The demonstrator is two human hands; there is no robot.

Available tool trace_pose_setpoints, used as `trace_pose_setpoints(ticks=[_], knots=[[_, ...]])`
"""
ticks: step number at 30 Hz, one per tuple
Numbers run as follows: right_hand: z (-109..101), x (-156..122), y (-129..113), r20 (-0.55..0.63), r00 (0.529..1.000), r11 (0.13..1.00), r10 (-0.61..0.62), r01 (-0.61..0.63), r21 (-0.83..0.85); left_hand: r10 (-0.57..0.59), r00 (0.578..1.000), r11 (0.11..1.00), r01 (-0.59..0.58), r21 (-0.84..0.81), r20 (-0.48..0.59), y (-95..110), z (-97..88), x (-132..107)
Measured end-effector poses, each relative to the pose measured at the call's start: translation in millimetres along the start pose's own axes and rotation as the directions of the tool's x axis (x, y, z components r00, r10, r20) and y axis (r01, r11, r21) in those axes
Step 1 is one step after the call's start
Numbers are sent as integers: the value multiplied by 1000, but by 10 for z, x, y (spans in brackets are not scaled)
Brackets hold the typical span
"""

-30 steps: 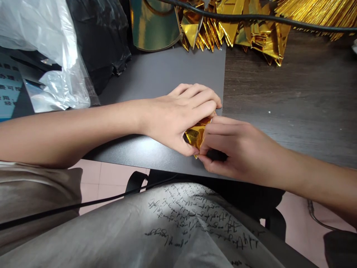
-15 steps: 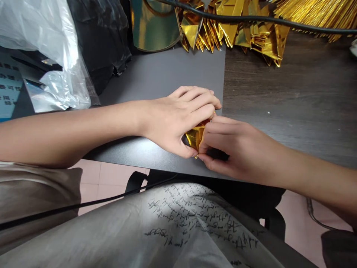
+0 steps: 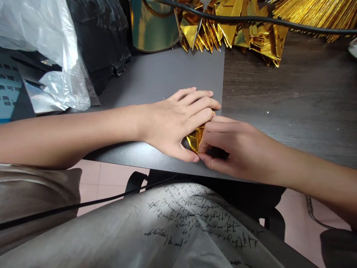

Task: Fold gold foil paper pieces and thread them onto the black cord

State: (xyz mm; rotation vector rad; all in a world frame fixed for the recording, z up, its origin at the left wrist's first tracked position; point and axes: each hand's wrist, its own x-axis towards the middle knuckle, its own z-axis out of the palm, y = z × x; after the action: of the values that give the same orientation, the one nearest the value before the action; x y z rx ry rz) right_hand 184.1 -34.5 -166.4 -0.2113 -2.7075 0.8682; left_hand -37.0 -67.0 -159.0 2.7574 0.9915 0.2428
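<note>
A small piece of folded gold foil paper lies on the table near its front edge, mostly covered by both hands. My left hand rests over it with the fingers stretched out and a little spread, the thumb at the foil's near corner. From the right, my right hand pinches the foil's right side, its fingers curled and its thumb low by my left thumb. The two hands touch along the foil. How the paper is folded underneath cannot be made out.
Folded gold foil pieces lie at the back, with a bundle of gold strips to the right. A black cable crosses over them. A shiny curved gold sheet, a black plastic bag and clear plastic lie at the back left.
The fingers of my left hand have spread slightly, and its thumb has slid a little down and right at the foil's corner. Less of the foil shows. My right hand keeps its pinch.
</note>
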Motion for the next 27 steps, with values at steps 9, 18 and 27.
trace_pose_setpoints(ticks=[9,18,27], knots=[[-20,-9,-12,13,999,999,44,-44,8,-53,998,997,52,56,31,77,-10,-5],[-84,8,22,62,992,993,107,-104,-55,-46,997,993,39,113,56,54,-4,-25],[-103,10,33,105,988,992,109,-102,-70,-60,992,993,47,108,114,36,-37,-39]])
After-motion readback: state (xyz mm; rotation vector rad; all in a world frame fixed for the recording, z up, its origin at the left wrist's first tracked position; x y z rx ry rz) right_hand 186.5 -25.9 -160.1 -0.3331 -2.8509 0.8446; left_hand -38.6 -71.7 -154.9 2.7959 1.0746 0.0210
